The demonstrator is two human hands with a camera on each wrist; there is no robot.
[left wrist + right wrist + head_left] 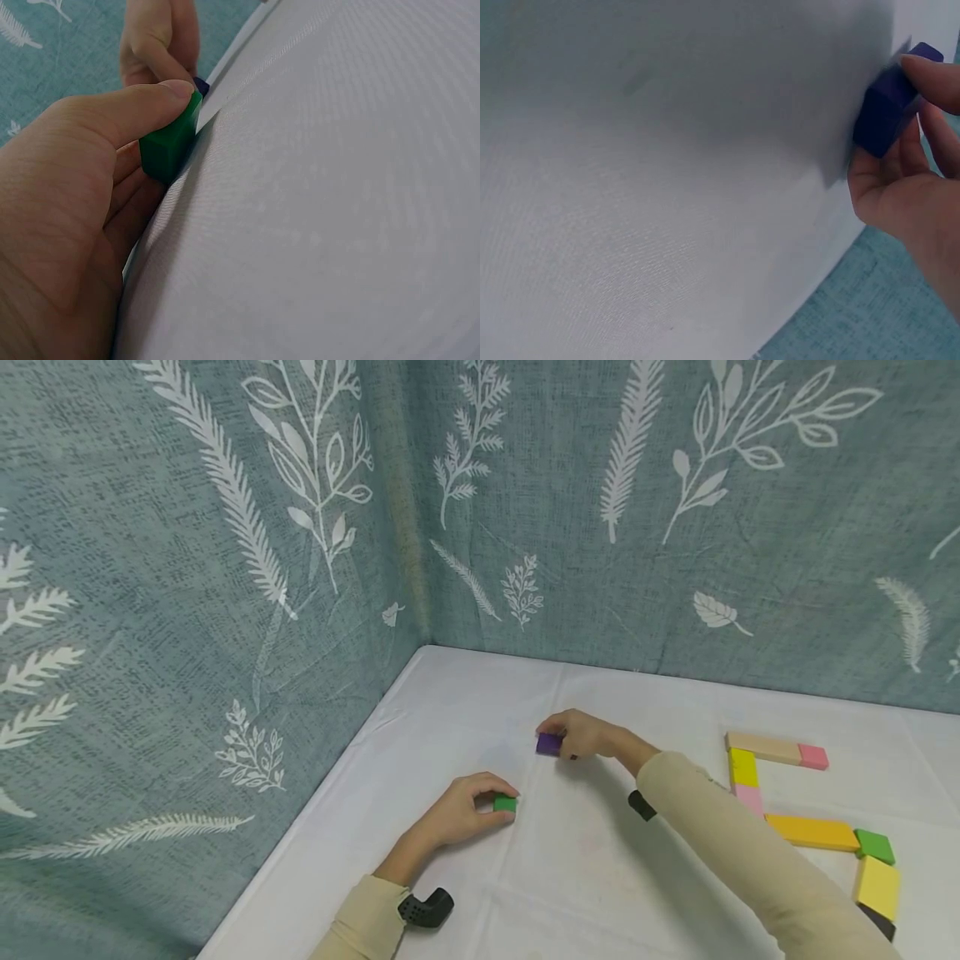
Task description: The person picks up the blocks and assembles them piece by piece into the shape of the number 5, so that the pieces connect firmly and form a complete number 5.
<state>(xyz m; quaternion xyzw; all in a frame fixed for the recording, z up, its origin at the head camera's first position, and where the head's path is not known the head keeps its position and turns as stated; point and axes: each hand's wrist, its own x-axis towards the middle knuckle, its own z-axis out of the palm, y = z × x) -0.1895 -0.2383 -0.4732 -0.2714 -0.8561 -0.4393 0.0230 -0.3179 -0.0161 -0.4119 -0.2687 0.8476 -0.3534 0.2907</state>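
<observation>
In the head view my left hand point(463, 812) pinches a small green block point(505, 803) between thumb and fingers on the white table. The left wrist view shows the thumb along one side of that green block point(171, 142) and the fingers behind it. Farther back, my right hand point(587, 734) grips a dark purple block point(549, 744). Seen from the right wrist, the purple block point(889, 105) is held between thumb and fingers, close to the tabletop. The two blocks are apart, the purple one behind and to the right of the green one.
On the right of the white table point(600, 877), blocks form a bent line: a beige block point(763, 747), a pink block point(813, 757), a yellow block point(743, 767), an orange block point(812, 832), another green block point(874, 846) and others. A leaf-patterned curtain point(555, 568) hangs behind.
</observation>
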